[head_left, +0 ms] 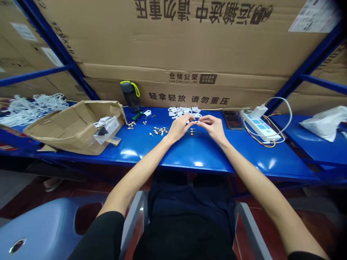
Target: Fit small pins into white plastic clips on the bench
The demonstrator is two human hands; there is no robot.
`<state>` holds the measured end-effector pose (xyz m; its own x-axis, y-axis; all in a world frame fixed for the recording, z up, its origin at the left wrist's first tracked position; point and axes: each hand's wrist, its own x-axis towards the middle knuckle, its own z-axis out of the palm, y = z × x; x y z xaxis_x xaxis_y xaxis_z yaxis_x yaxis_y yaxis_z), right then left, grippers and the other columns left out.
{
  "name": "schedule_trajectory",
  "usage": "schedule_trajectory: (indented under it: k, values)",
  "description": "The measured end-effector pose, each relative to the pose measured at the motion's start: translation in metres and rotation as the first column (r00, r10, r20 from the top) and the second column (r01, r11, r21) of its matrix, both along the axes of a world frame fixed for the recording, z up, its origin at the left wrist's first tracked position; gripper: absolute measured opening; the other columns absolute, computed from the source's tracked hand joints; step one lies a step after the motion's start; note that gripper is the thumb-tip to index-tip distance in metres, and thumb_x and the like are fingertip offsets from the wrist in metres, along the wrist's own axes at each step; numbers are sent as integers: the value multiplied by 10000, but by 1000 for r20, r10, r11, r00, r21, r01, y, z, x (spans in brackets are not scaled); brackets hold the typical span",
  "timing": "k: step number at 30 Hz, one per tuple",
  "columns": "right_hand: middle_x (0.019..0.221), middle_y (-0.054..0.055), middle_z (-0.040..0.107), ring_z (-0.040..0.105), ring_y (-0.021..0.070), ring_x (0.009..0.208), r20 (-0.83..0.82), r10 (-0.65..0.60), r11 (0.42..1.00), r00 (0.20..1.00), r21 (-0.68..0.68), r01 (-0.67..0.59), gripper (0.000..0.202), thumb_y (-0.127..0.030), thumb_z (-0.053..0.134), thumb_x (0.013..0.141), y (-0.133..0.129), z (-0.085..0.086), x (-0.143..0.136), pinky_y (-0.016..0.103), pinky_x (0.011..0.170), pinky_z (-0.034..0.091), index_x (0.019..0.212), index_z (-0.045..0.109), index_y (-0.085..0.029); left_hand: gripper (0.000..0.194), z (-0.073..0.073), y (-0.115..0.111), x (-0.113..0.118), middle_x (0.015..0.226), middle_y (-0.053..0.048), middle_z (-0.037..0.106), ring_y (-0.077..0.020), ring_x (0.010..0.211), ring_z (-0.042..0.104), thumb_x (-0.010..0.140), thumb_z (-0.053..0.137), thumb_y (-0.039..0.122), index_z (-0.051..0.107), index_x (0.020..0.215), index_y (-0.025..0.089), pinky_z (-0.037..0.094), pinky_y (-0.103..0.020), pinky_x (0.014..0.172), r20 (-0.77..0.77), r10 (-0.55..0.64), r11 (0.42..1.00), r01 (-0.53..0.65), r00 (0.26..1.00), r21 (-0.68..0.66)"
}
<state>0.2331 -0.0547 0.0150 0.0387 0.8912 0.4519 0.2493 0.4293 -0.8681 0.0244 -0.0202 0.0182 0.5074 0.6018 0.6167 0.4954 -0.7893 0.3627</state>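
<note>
My left hand (179, 128) and my right hand (214, 127) meet fingertip to fingertip just above the blue table. Both are closed in a pinch around something tiny between them, too small and too hidden to name. Right below the fingertips lie a few small metal pins with pale ends (192, 132), set in a short column. Left of my left hand is a loose scatter of similar small brass-and-white parts (162, 130). Behind the hands sits a heap of white plastic pieces (179, 111), partly covered by my left hand.
An open cardboard box (65, 135) with bagged parts stands at left, by a dark bottle (131, 97) and a green-handled tool (137, 116). At right lie a phone (233, 119) and a power strip (262, 128) with looping cables. Cardboard (189, 47) walls the back. A person's hand (4, 103) shows far left.
</note>
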Motion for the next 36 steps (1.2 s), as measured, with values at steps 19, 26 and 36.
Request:
schedule_trajectory:
  k: [19,26,36]
  values:
    - [948,59,821,759,269,910,121,1,999,993,49,-7,380,-595,794,836,0,0,4,402,893,601,892,813,-219,200,0,1,0,1083,-40,739,-172,907,662,1071,603,363,720,1076,201,526,-300,908,92,-18,997,25,996,-76]
    - [989,51,825,752,278,953,231,2,997,973,72,-20,364,-586,729,897,-5,1,2,397,898,582,925,825,-236,210,-3,4,-3,1060,-48,757,-195,914,678,1059,616,382,751,1036,222,540,-333,908,28,-50,997,51,998,-56]
    - [974,34,834,740,255,888,356,-75,995,931,91,45,265,-478,700,922,1,-5,5,373,846,567,925,832,-248,236,-6,10,-4,1063,-49,764,-206,967,697,1065,604,392,763,1054,218,522,-337,928,-35,-9,1000,9,999,-2]
